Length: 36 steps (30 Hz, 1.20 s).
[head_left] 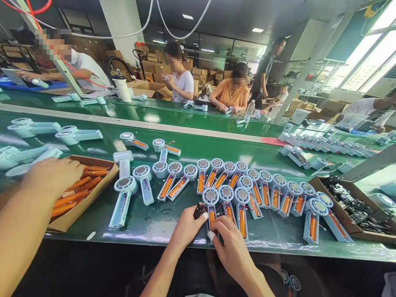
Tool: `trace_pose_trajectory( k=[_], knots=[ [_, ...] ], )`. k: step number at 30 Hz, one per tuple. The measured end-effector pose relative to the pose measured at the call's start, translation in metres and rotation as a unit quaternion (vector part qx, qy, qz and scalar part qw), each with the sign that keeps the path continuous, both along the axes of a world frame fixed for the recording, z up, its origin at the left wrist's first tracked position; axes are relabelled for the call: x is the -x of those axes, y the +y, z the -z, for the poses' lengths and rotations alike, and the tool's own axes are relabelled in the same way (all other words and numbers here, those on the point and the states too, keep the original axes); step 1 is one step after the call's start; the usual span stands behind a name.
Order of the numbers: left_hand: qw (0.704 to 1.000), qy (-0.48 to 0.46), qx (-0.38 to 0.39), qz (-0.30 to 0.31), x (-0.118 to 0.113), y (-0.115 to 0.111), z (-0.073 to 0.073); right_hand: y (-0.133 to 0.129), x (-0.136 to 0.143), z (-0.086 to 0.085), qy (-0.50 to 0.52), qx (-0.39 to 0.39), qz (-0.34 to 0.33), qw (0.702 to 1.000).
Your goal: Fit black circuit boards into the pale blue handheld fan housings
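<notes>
One left hand (185, 229) pinches a black part (199, 210); the right hand (230, 243), grip unclear, touches a fan (210, 197). Light pressure seems wise.

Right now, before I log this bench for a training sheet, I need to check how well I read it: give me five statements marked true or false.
1. The left hand is empty. False: it holds a small black part.
2. The right hand is at the handle of a pale-blue, round-headed plastic housing. True.
3. The long worktop is bright red. False: the worktop is green.
4. Another person's hand is at the open brown cardboard box of orange, wrapped cells. True.
5. That box stands at the right end of the housings. False: it stands on the left.
</notes>
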State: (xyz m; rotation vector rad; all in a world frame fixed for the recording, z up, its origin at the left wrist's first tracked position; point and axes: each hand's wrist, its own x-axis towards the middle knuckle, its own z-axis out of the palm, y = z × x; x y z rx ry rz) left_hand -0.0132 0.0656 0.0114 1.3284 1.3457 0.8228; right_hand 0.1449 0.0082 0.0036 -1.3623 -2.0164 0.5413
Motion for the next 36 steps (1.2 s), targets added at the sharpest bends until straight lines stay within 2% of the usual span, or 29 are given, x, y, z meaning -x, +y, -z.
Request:
trace_pose_trajectory(
  k=[8,12,15,18,21,28,36],
  knots=[
    [0.993,-0.085,0.086,0.011,0.004,-0.007,-0.005,-0.001,-0.005,-0.003,0.019,0.017,-0.013,1.0],
    [0.983,-0.145,0.11,0.031,0.006,-0.008,-0.008,0.01,-0.01,-0.014,0.047,0.028,0.011,0.998],
    [0.979,-0.168,0.114,0.029,0.005,-0.011,-0.008,0.023,-0.009,-0.019,0.079,0.03,-0.016,0.996],
    [0.981,-0.164,0.106,0.006,0.003,-0.017,-0.005,0.032,-0.006,-0.019,0.13,0.048,-0.047,0.989],
    [0.988,-0.13,0.08,-0.032,0.002,-0.024,-0.002,0.032,-0.003,-0.016,0.173,0.076,-0.039,0.981],
    [0.99,-0.061,0.026,-0.124,-0.002,-0.035,-0.008,0.027,0.003,-0.013,0.184,0.083,-0.034,0.979],
    [0.986,-0.105,0.101,-0.078,0.01,-0.035,-0.007,0.026,0.012,-0.007,0.119,0.044,-0.025,0.992]
  ],
)
